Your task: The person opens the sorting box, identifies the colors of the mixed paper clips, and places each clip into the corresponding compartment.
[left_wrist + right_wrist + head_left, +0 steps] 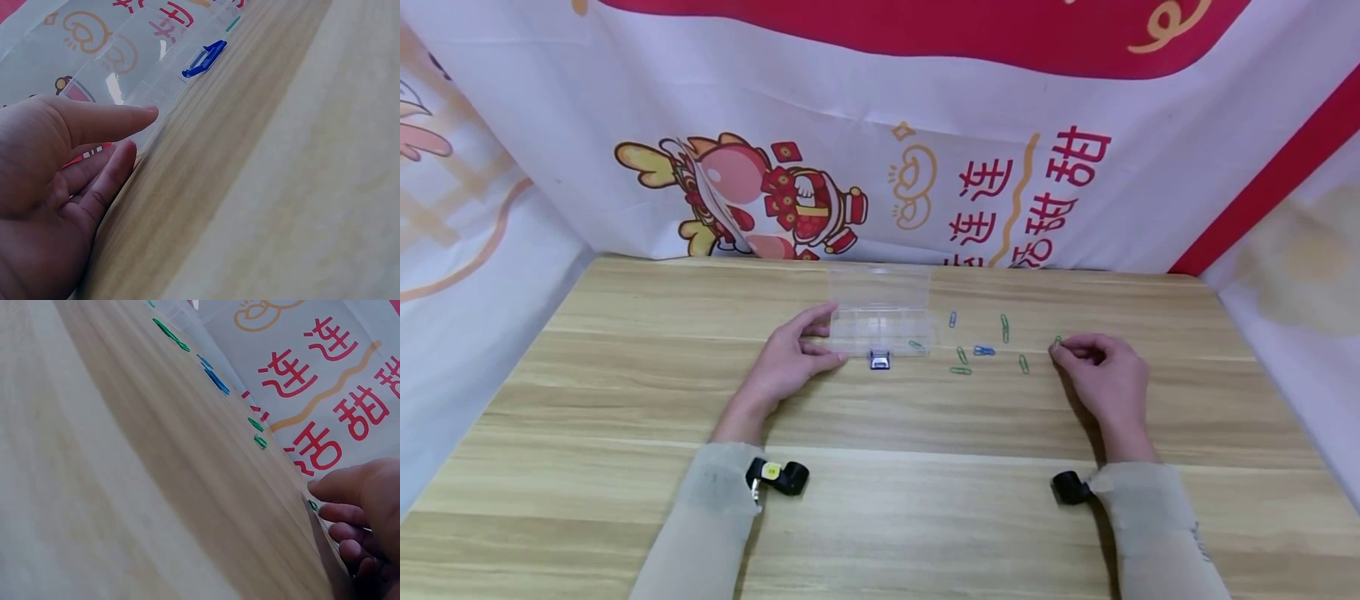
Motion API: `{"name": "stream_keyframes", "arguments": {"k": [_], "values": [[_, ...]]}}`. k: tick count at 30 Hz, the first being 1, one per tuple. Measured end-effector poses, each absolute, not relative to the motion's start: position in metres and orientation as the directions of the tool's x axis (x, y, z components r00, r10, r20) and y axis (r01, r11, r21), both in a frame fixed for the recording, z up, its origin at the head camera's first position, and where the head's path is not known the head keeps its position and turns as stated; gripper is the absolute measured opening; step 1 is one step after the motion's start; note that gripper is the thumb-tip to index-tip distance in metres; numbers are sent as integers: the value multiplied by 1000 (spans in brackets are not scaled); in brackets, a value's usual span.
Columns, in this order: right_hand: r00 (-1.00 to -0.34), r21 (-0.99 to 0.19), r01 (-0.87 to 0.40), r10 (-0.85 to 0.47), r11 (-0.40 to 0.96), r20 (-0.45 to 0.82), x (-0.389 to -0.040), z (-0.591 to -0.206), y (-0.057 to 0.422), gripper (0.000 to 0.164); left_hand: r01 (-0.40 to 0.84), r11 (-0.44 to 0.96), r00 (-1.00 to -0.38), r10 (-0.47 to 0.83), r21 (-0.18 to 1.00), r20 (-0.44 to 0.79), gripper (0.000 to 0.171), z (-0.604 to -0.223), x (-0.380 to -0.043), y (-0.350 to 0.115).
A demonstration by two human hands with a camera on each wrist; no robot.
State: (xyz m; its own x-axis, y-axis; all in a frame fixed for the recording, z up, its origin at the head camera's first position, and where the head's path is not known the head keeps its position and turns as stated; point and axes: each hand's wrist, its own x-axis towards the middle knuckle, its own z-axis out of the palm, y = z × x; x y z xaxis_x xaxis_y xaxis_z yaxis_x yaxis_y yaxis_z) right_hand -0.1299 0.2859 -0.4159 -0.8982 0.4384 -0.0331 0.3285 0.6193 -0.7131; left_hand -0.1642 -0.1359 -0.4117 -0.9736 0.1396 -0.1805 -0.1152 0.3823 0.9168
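Backing wooden table (925, 517): printed cloth (1000, 108)

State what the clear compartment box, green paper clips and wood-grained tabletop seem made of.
Clear rectangular compartment box: probably glossy plastic; see-through, with bright glints. Green looped paper clips: likely coated wire, slim and evenly coloured. Pale-brown wood-grained tabletop: wood or laminate, satin; streaked grain fits both.

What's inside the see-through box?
In the clear box, a green paper clip lies near the front right corner. I can't make out anything else. The left hand covers a bit of its left end, so that spot is hidden.
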Motion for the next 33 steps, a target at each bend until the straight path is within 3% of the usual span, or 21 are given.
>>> {"name": "stream_keyframes", "arguments": {"k": [15,33], "values": [[-896,-687,295,442,664,43,-132,-416,282,27,-129,389,-973,128,912,-192,79,-411,-162,-134],[-909,-671,298,416,679,17,-133,-415,280,27,-131,375,-973,130,918,-192,78,-410,-163,-134]]}}
